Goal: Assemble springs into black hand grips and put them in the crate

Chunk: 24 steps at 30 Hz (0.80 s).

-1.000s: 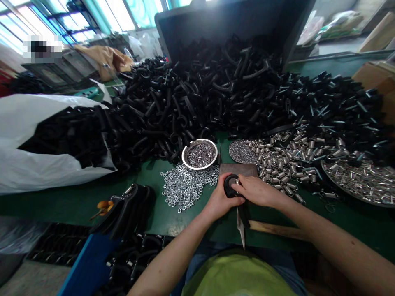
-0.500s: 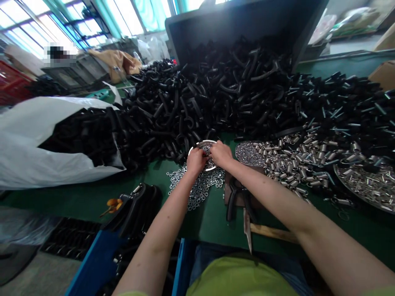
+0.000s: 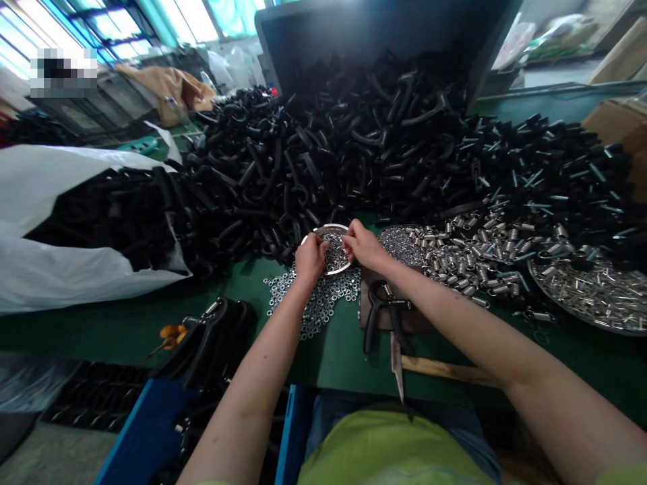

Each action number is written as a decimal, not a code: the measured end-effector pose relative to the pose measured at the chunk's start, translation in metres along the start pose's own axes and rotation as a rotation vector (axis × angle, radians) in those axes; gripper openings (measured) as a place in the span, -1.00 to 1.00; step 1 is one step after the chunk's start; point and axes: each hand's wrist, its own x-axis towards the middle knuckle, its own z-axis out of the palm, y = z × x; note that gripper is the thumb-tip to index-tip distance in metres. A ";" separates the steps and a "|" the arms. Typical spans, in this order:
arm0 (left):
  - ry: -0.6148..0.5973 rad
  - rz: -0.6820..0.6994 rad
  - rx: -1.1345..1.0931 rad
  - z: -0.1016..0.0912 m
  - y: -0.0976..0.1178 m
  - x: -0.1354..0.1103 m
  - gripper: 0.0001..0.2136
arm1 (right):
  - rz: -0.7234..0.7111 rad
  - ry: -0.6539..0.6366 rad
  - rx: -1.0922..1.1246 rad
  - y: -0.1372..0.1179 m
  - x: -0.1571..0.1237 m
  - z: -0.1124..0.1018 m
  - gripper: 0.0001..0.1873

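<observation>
Both my hands are over a round metal dish (image 3: 331,272) of small shiny metal parts (image 3: 335,252). My left hand (image 3: 310,259) is at the dish's left side, fingers pinched together; anything between them is too small to make out. At the right rim my right hand (image 3: 364,244) also has its fingertips drawn together over the parts, and what they hold cannot be told. Loose nuts (image 3: 316,311) lie spread in front of the dish. To the right, a black hand grip exerciser (image 3: 373,322) rests partly on a brown block (image 3: 423,319).
Black handles (image 3: 323,162) are heaped behind the dish, before a large grey bin (image 3: 273,47). Springs (image 3: 470,256) and a tray of pins (image 3: 596,289) lie right. A hammer (image 3: 445,369) is near the front edge. Assembled grips (image 3: 217,337) stand above a blue crate (image 3: 136,424).
My hands have moved apart inside the dish, uncovering more of the small parts. The right hand has lifted toward the right rim. The whole view has shifted slightly.
</observation>
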 end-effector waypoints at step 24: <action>-0.427 0.083 -0.559 0.016 0.049 -0.125 -0.83 | -0.033 -0.176 -0.340 0.032 -0.085 -0.027 -0.80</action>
